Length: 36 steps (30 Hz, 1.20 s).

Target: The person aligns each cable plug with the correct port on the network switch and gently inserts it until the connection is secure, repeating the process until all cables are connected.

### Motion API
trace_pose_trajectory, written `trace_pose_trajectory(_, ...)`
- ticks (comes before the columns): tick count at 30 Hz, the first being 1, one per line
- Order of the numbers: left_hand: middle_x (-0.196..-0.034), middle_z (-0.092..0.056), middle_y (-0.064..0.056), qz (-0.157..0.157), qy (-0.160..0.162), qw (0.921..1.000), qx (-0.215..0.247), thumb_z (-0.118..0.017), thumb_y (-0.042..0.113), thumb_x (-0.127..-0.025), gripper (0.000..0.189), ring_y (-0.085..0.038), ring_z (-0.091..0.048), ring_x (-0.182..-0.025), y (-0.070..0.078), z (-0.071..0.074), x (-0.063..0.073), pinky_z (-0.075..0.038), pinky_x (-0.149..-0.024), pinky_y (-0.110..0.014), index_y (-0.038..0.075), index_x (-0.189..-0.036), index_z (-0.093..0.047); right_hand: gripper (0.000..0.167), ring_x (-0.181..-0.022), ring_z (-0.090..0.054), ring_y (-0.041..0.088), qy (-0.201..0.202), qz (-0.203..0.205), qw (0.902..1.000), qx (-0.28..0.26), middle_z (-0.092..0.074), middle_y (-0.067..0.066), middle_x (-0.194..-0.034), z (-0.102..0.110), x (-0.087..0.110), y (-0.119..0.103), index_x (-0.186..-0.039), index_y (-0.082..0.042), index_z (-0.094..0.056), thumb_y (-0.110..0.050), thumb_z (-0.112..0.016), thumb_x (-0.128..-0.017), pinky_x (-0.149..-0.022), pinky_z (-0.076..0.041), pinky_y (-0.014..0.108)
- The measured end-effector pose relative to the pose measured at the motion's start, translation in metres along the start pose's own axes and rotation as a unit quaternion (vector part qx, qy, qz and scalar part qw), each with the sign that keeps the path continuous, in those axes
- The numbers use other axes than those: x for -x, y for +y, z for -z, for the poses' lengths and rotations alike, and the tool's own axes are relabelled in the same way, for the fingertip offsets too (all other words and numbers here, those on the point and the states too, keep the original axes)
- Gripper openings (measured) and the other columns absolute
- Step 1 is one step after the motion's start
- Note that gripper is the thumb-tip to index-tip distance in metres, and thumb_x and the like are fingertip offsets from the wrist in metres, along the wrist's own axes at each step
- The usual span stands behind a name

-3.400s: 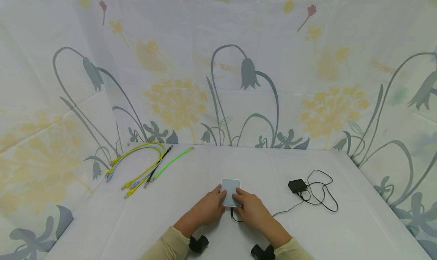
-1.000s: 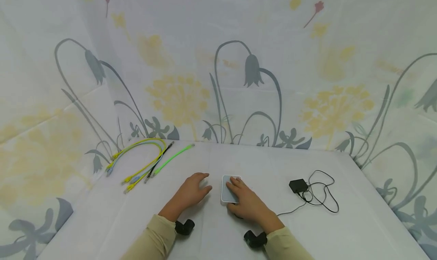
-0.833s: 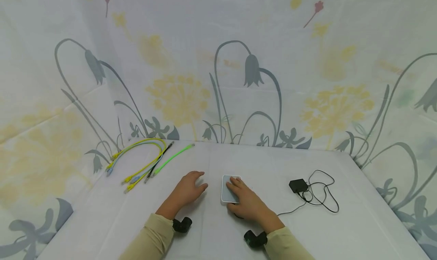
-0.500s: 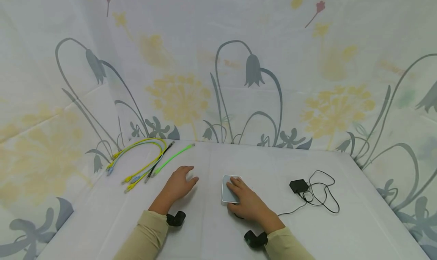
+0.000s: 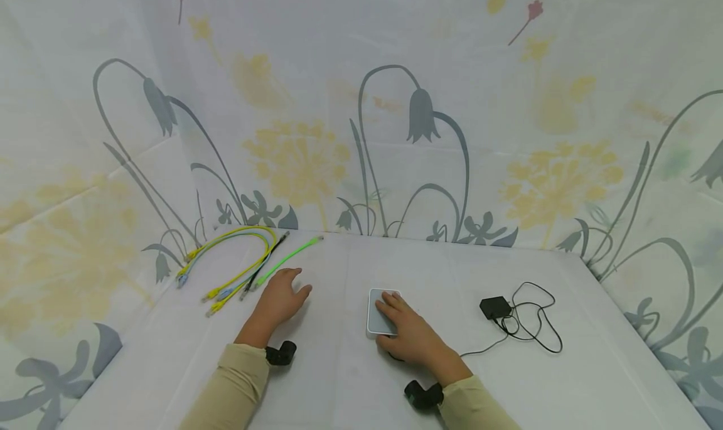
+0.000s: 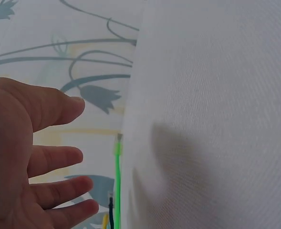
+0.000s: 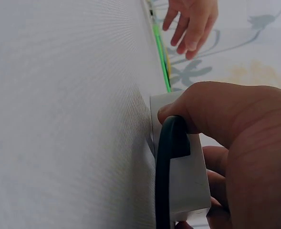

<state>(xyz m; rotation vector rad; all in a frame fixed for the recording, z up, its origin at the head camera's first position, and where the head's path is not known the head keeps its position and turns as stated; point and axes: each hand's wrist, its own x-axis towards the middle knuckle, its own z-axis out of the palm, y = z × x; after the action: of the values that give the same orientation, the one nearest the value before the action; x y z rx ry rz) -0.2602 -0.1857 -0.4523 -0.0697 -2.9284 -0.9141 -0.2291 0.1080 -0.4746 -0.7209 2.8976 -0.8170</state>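
Note:
A small white box (image 5: 377,320) with a grey top lies mid-table. My right hand (image 5: 415,337) holds it, fingers over the top and thumb at the near side. In the right wrist view, that thumb touches a black plug (image 7: 178,138) on the side of the box, and a cable bends away from it. My left hand (image 5: 278,299), its fingers loosely spread and nothing in them, hovers just short of the green network cable (image 5: 289,258). Beside that lie a black network cable (image 5: 265,263), yellow network cables (image 5: 248,270) and a light blue one (image 5: 226,292).
A black power adapter (image 5: 495,307) with a loosely coiled thin cord (image 5: 550,329) lies at the right; its cord runs toward the right hand. White cloth covers the table (image 5: 350,380), and a flower-printed sheet (image 5: 316,103) hangs behind and at both sides.
My left hand has left the box, which both hands held at first, and moved left and forward toward the cables. My right hand stays at the box, now lying over its top.

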Motion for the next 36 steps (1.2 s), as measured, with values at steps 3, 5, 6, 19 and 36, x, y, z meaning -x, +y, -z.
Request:
trace_pose_trajectory(3, -0.143, -0.045, -0.027, 0.002, 0.004, 1.0, -0.006, -0.058, 0.03, -0.095, 0.057, -0.044, -0.04, -0.134, -0.003, 0.002, -0.001, -0.035, -0.109, -0.055, -0.005, -0.14, -0.046, 0.066, -0.148, -0.023, 0.031, 0.0, 0.0, 1.0, 0.0, -0.032, 0.008, -0.157, 0.0, 0.0, 0.0, -0.146, -0.012, -0.045, -0.026, -0.065, -0.085, -0.111, -0.034, 0.054)
trace_pose_trajectory(5, -0.143, -0.043, -0.028, 0.007, 0.004, 0.9999, -0.009, -0.057, 0.03, -0.095, 0.058, -0.044, -0.039, -0.135, -0.005, 0.003, -0.001, -0.034, -0.11, -0.055, -0.005, -0.14, -0.045, 0.066, -0.148, -0.023, 0.031, -0.001, -0.001, 1.0, 0.0, -0.032, 0.007, -0.157, 0.001, 0.001, -0.001, -0.146, -0.012, -0.045, -0.026, -0.065, -0.085, -0.111, -0.034, 0.054)
trace_pose_trajectory(6, -0.144, -0.043, -0.028, 0.009, 0.005, 0.9999, -0.012, -0.057, 0.03, -0.095, 0.058, -0.044, -0.038, -0.135, -0.006, 0.004, -0.001, -0.033, -0.11, -0.055, -0.005, -0.141, -0.045, 0.066, -0.148, -0.023, 0.031, -0.001, 0.0, 1.0, 0.0, -0.032, 0.008, -0.157, 0.001, 0.001, 0.0, -0.146, -0.012, -0.045, -0.026, -0.065, -0.085, -0.111, -0.034, 0.054)
trace_pose_trajectory(19, -0.143, -0.042, -0.031, 0.02, 0.018, 0.9991, -0.033, -0.057, 0.029, -0.095, 0.059, -0.046, -0.037, -0.135, -0.02, 0.011, -0.002, -0.033, -0.11, -0.055, -0.006, -0.14, -0.045, 0.067, -0.149, -0.021, 0.03, -0.004, 0.0, 1.0, -0.008, -0.031, 0.006, -0.158, 0.0, 0.0, 0.001, -0.147, -0.014, -0.044, -0.028, -0.065, -0.085, -0.112, -0.033, 0.053)
trace_pose_trajectory(36, -0.136, -0.048, -0.033, 0.027, 0.028, 0.9969, -0.068, -0.056, 0.03, -0.094, 0.058, -0.047, -0.045, -0.128, -0.031, 0.018, -0.001, -0.038, -0.105, -0.056, -0.008, -0.137, -0.047, 0.065, -0.149, -0.02, 0.028, -0.008, 0.0, 1.0, -0.002, -0.03, 0.004, -0.159, 0.0, 0.001, 0.002, -0.147, -0.014, -0.044, -0.029, -0.064, -0.087, -0.113, -0.032, 0.052)
